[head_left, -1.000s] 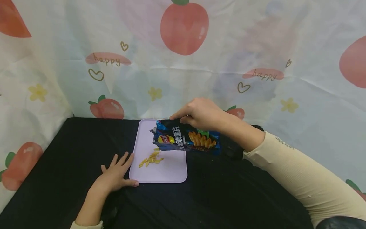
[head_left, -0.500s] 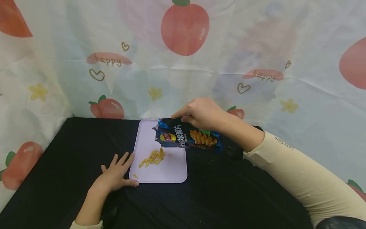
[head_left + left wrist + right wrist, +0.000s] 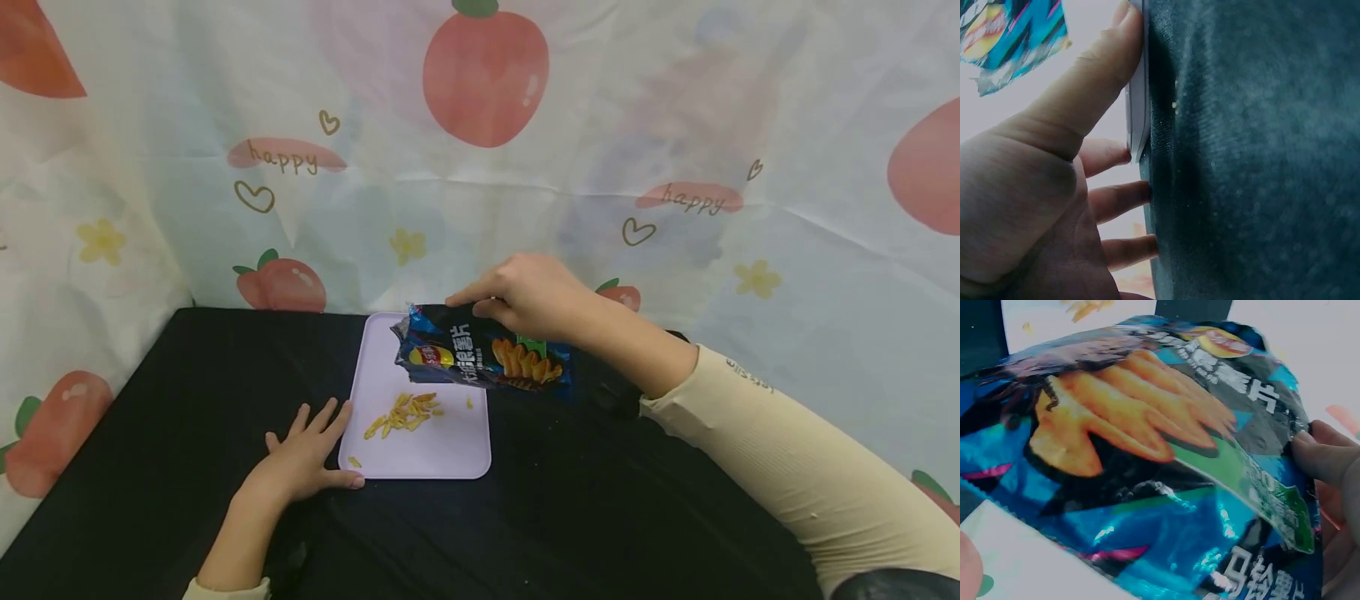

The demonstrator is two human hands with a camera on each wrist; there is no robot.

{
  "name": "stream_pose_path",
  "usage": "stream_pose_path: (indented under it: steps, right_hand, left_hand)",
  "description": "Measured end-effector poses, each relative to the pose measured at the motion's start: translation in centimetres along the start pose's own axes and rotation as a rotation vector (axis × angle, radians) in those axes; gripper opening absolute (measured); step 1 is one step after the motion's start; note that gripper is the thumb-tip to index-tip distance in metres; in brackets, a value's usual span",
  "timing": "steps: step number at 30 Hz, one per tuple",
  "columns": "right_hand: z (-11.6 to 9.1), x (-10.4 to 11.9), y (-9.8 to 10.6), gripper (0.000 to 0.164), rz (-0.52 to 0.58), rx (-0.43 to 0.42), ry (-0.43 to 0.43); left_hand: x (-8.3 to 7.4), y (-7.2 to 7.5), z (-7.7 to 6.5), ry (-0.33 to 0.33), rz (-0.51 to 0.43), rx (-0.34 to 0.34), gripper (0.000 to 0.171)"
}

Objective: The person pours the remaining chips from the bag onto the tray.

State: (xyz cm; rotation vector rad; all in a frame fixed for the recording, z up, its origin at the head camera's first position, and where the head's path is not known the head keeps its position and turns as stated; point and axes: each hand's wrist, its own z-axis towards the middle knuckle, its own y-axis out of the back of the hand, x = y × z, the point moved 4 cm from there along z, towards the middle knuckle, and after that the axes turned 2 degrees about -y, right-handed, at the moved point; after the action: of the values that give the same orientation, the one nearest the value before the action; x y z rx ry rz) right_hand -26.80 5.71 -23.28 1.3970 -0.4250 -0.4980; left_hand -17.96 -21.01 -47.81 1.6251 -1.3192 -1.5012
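A blue and black potato chip bag [image 3: 495, 367] hangs on its side over the far part of the lilac tray [image 3: 450, 454], its torn end facing left. My right hand [image 3: 536, 296] grips the bag by its upper edge; in the right wrist view the thumb [image 3: 1322, 456] presses on the printed front. Yellow chips [image 3: 405, 412] lie in a loose pile on the tray, with a stray piece near the lower left corner and another to the right. My left hand [image 3: 296, 458] is spread at the tray's left edge, thumb [image 3: 1100, 75] along the near corner.
Black cloth [image 3: 615, 500] covers the table, with a few tiny crumbs right of the tray. A printed fabric backdrop [image 3: 480, 208] rises directly behind the tray and along the left side.
More chips have dropped onto the tray, widening the pile to the right, with stray pieces at the lower left and right. The bag shifted slightly right, then left and up. The left hand stays put.
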Motion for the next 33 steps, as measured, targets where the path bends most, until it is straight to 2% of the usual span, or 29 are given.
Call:
stream_pose_path:
  steps: [21,33]
  right_hand:
    - [0.17,0.01,0.43,0.029,0.022,-0.054,0.008]
    - [0.19,0.25,0.57,0.03,0.007,-0.02,0.0]
  left_hand:
    - [-0.08,0.16,-0.02,-0.01,0.0,-0.012,0.117]
    - [-0.11,0.1,-0.08,0.0,-0.014,-0.006,0.116]
